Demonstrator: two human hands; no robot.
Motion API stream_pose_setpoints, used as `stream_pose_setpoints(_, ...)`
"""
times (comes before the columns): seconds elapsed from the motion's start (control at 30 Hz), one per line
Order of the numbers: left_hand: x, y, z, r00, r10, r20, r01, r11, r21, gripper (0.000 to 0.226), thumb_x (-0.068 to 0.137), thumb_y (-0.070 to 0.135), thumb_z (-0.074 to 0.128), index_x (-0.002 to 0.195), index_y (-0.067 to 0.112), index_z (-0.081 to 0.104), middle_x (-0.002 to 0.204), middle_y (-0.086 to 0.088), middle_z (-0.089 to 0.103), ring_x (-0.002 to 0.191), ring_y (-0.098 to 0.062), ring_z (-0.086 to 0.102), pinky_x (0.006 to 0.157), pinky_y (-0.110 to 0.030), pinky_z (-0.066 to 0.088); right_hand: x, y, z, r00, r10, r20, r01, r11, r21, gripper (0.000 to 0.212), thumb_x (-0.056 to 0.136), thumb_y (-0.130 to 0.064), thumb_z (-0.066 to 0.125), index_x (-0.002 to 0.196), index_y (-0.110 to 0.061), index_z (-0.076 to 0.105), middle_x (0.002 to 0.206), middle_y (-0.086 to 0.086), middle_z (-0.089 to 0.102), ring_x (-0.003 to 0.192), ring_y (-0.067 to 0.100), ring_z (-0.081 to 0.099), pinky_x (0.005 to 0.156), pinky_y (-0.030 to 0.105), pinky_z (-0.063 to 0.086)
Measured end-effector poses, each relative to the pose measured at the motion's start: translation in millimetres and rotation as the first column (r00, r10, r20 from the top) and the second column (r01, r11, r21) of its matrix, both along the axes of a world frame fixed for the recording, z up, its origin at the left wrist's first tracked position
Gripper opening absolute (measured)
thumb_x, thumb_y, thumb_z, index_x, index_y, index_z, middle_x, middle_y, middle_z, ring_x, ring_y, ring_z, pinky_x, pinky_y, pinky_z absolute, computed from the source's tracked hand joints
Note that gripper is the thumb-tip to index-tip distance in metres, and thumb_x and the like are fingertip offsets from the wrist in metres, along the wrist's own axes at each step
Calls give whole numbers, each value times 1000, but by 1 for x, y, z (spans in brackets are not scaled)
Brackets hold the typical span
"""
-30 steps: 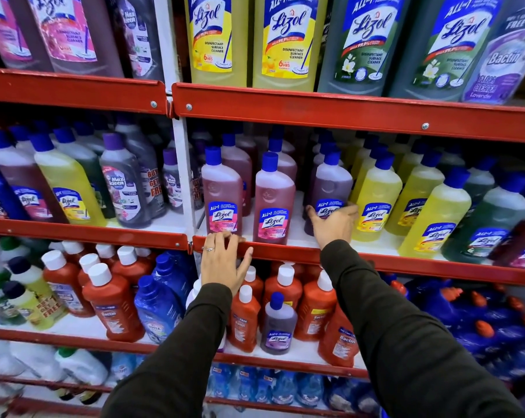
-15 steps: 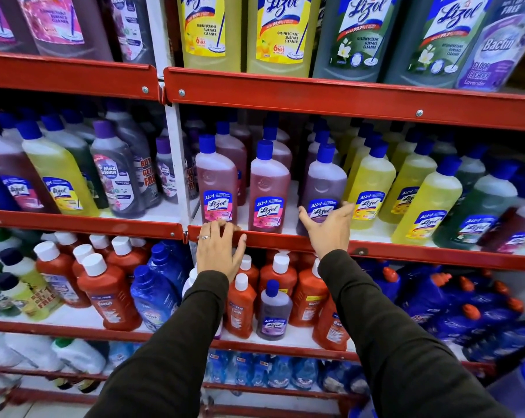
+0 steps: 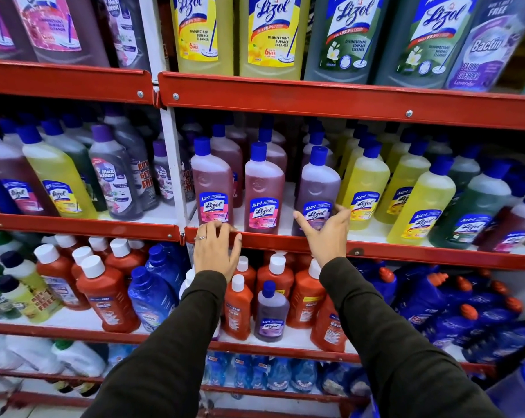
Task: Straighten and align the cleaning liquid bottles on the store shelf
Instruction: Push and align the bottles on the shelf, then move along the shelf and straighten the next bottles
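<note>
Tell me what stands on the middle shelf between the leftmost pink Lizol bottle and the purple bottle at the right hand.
One pink Lizol bottle with a blue cap, upright with its label forward, seen in the head view; gaps of bare white shelf flank it.

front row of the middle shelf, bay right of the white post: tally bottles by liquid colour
Counting only front bottles whose labels show, up to the frame edge.
Pink: 2
Purple, the one the right hand holds: 1
Yellow: 2
Green: 1
Dark red, cut by the frame edge: 1
Total: 7
</note>
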State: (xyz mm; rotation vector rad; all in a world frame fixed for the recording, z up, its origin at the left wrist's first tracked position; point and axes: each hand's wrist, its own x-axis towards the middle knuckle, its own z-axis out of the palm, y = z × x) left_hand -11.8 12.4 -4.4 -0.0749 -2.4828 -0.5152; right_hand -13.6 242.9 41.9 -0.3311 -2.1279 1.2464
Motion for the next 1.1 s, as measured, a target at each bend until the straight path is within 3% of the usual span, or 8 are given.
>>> stream_pose_setpoints(0.13, 0, 2, 0, 1000, 13, 1, -13, 1000, -6, 29, 93, 32, 65, 110, 9, 60, 114, -21, 63, 111, -40, 57, 89, -48, 53, 1, 16, -4, 988, -131, -82, 128, 991, -39, 73, 93, -54, 64, 141, -3, 41, 140, 18, 45, 132, 29, 43, 105, 29, 37)
stream_pose_setpoints(0.2, 1, 3, 0, 1000, 19, -6, -19, 1000, -2, 29, 92, 31, 66, 109, 8, 60, 113, -22, 63, 110, -41, 58, 87, -48, 53, -4, 30, 0, 966, -247, -72, 243, 968, -68, 74, 96, -50, 62, 147, -2, 38, 146, 22, 40, 136, 35, 41, 109, 37, 40)
stream_pose_setpoints(0.33, 1, 5, 0, 999, 31, -23, -31, 999, 11, 28, 92, 29, 67, 107, 7, 61, 111, -22, 64, 108, -40, 58, 84, -47, 55, -21, 65, 15, 947, -276, 162, 276, 961, 28, 92, 91, -38, 73, 153, 8, 24, 155, 28, 31, 144, 42, 36, 115, 46, 36)
stream_pose_setpoints(0.53, 0, 6, -1, 999, 43, -9, -43, 999, 5, 28, 93, 31, 65, 109, 8, 59, 113, -22, 63, 110, -39, 57, 85, -46, 54, -47, 83, 29, 917, -190, 350, 177, 982, 70, 115, 84, -48, 79, 155, 12, 12, 159, 30, 28, 149, 41, 33, 119, 42, 32)
stream_pose_setpoints(0.67, 0, 6, -2, 999, 50, -17, -50, 999, -18, 28, 93, 31, 63, 108, 7, 59, 112, -22, 62, 109, -40, 57, 84, -47, 54, -54, 85, 24, 917, -193, 348, 206, 979, 1, 110, 79, -41, 85, 152, 8, 20, 150, 28, 38, 136, 42, 50, 113, 46, 43)
stream_pose_setpoints(0.8, 1, 7, -2, 998, 54, -33, -54, 999, -5, 26, 94, 29, 64, 107, 7, 60, 111, -22, 63, 108, -40, 57, 85, -47, 54, -44, 88, 20, 929, -187, 319, 182, 982, 45, 101, 77, -42, 86, 145, 7, 30, 143, 27, 46, 132, 41, 53, 109, 46, 48)
stream_pose_setpoints(0.93, 1, 8, -3, 998, 54, -42, -54, 999, 3, 27, 93, 28, 65, 107, 6, 59, 111, -23, 62, 108, -41, 57, 84, -48, 54, -22, 84, 16, 920, -250, 301, 195, 960, 202, 94, 80, -50, 81, 140, 8, 37, 139, 26, 50, 131, 38, 52, 106, 41, 45)
stream_pose_setpoints(1.1, 2, 7, -3, 998, 47, -46, -47, 999, 6, 25, 94, 27, 64, 107, 5, 59, 111, -24, 62, 107, -42, 57, 85, -49, 54, -1, 80, 11, 941, -245, 233, 197, 957, 212, 92, 80, -49, 81, 138, 8, 39, 136, 25, 51, 128, 39, 54, 104, 41, 47)
